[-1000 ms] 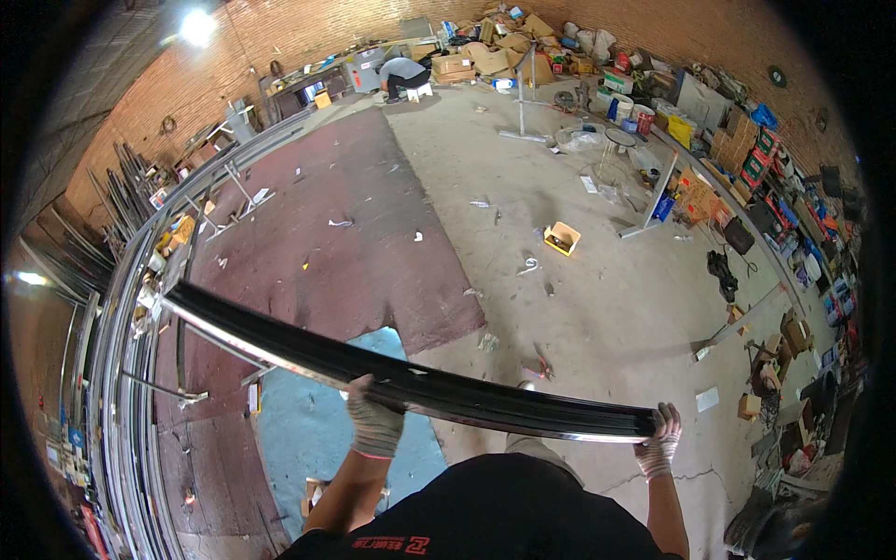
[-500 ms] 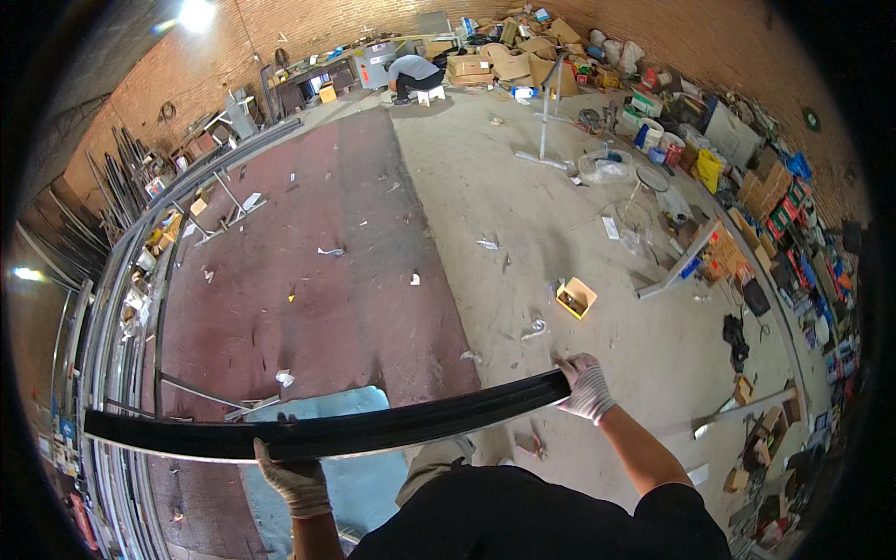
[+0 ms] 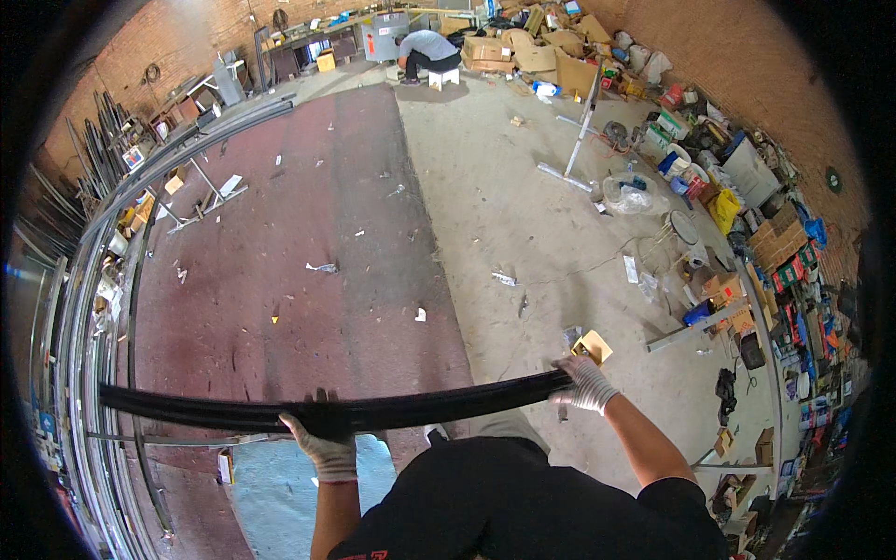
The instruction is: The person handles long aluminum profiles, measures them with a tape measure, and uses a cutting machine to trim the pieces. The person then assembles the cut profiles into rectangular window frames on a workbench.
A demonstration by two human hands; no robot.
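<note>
A long black profile bar (image 3: 439, 408) stretches across in front of me at about waist height, slightly bowed in this wide view. My left hand (image 3: 327, 450), in a light work glove, grips it near its middle, with the thumb on the near side and fingers over the far side. At the bar's right end my right hand (image 3: 585, 385), gloved too, is closed around it. The left end reaches out past the dark red mat toward the stacked metal lengths. Below the bar lies a light blue sheet (image 3: 289, 495).
Long metal profiles (image 3: 89, 308) run along the left side. An open yellow box (image 3: 592, 347) sits on the floor beyond my right hand. Boxes and tools (image 3: 793, 280) crowd the right wall. A metal stand (image 3: 581, 131) rises farther off, and a person (image 3: 429, 51) sits on a stool behind.
Both hands have carried the bar; its left end now sits a little higher in view. My left hand appears farther right, and the floor has shifted beneath me as I moved.
</note>
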